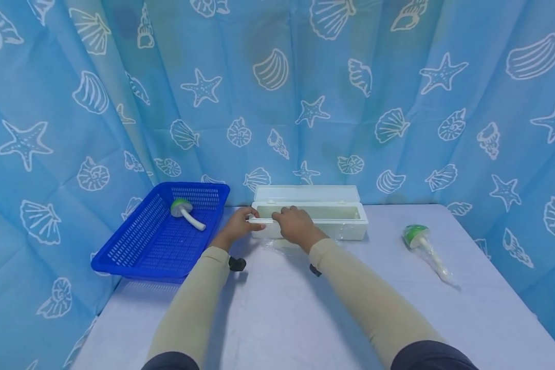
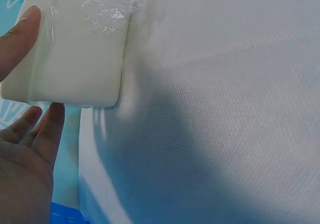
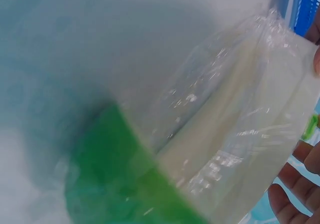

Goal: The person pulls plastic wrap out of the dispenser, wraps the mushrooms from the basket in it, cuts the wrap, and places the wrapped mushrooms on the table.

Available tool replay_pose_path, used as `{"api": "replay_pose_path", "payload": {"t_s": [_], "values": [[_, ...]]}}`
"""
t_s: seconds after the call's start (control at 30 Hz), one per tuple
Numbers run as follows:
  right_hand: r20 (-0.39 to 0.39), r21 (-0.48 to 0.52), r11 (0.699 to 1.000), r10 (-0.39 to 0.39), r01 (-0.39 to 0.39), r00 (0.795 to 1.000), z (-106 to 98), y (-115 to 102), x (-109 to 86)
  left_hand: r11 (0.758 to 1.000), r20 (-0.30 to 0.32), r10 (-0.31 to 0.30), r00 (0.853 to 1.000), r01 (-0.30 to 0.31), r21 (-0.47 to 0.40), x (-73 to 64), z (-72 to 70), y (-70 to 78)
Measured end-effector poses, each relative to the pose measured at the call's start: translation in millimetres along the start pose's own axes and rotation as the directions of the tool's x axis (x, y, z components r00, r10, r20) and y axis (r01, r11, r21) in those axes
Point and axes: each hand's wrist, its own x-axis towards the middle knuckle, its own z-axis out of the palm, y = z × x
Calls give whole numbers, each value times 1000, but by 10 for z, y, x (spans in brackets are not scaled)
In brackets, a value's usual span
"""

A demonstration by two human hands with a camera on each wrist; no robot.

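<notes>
A long white box (image 1: 305,229) stands on the table with its hinged lid (image 1: 307,193) raised behind it. My left hand (image 1: 238,224) holds its left end; the thumb lies on the front face in the left wrist view. My right hand (image 1: 298,226) bends over the front rim, fingers inside, and hides what they touch. Behind the rim, a small bright green piece (image 3: 310,126) shows near the fingers in the right wrist view. Clear plastic wrap (image 3: 225,159) hangs over the box front. A large blurred green shape (image 3: 115,179) fills the lower left there; its kind is unclear.
At the left, a blue basket (image 1: 136,271) holds a mushroom-shaped object (image 1: 182,207) with a green cap and white stem. Another such mushroom (image 1: 418,237), in clear plastic, lies on the table at the right. A blue shell-print curtain (image 1: 277,123) hangs directly behind.
</notes>
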Motion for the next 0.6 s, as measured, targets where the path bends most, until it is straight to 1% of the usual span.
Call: {"api": "replay_pose_path", "payload": {"t_s": [0.1, 0.2, 0.43, 0.5, 0.6], "values": [[1, 12, 1000, 12, -12, 1000, 9, 94, -57, 1000, 2, -13, 1000, 13, -9, 5, 7, -5], [-4, 26, 1000, 0, 0, 1000, 34, 206, -121, 1000, 3, -17, 1000, 17, -19, 3, 11, -4], [-29, 48, 998, -34, 36, 999, 94, 487, -279, 1000, 7, -8, 1000, 8, -2, -25, -1, 24], [-23, 50, 998, -35, 36, 999, 104, 566, -324, 1000, 11, -12, 1000, 12, -9, -35, -6, 30], [-4, 54, 998, -16, 16, 1000, 111, 666, -379, 1000, 14, -7, 1000, 7, -19, -37, -10, 29]]}}
